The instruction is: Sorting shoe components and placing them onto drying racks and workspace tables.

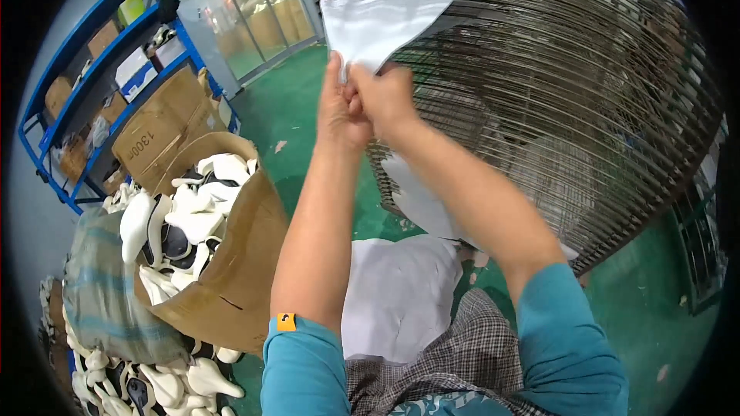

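Both hands are raised in front of me at a large wire rack [493,108]. My left hand [341,115] and my right hand [383,98] are close together, with fingers closed on the narrow lower end of a white, fan-shaped sheet [389,19]. The sheet widens upward, and its top right corner reaches against the rack's wires. Striped shadows or light bands cross its surface. Below my arms, in front of the checked apron, lies a pile of white sheets [397,293]. More white sheet material [424,204] shows at the rack's lower edge, partly hidden by my right forearm.
To the left stands an open cardboard box [231,293] full of white and black bicycle saddles [196,212]. A wrapped sack [116,293] and loose saddles [166,385] are beside it. Behind are blue shelving [96,69] and glass doors [254,11]. The floor [289,100] is green.
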`<state>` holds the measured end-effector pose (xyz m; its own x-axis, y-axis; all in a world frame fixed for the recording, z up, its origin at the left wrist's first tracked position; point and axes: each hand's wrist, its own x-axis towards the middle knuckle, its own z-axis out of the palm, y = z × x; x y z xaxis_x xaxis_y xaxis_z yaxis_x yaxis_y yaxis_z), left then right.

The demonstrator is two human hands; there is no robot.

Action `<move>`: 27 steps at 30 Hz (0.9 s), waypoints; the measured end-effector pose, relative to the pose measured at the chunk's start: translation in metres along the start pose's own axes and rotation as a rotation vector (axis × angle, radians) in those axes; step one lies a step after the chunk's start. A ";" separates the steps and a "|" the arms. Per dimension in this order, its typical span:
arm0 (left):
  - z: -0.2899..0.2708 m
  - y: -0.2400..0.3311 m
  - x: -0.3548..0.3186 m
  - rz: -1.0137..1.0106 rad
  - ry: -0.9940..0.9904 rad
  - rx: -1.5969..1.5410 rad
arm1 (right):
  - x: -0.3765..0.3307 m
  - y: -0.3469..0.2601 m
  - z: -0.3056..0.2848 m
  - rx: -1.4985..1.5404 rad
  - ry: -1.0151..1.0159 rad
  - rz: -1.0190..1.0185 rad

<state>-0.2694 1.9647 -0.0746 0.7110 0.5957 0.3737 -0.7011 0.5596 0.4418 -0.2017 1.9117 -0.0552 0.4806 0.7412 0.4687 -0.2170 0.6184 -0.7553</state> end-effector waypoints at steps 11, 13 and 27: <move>0.037 -0.031 -0.165 0.491 0.551 0.576 | -0.086 -0.028 -0.128 0.434 0.007 0.364; 0.040 -0.023 -0.219 0.455 0.576 0.529 | -0.097 -0.033 -0.130 0.372 0.067 0.316; -0.005 -0.035 -0.238 0.278 0.596 0.358 | -0.215 0.164 -0.163 0.625 -0.014 1.107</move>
<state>-0.4143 1.8060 -0.1828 0.2890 0.9560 0.0497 -0.7176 0.1820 0.6722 -0.2025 1.8111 -0.3549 -0.2214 0.9385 -0.2649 -0.8590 -0.3163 -0.4027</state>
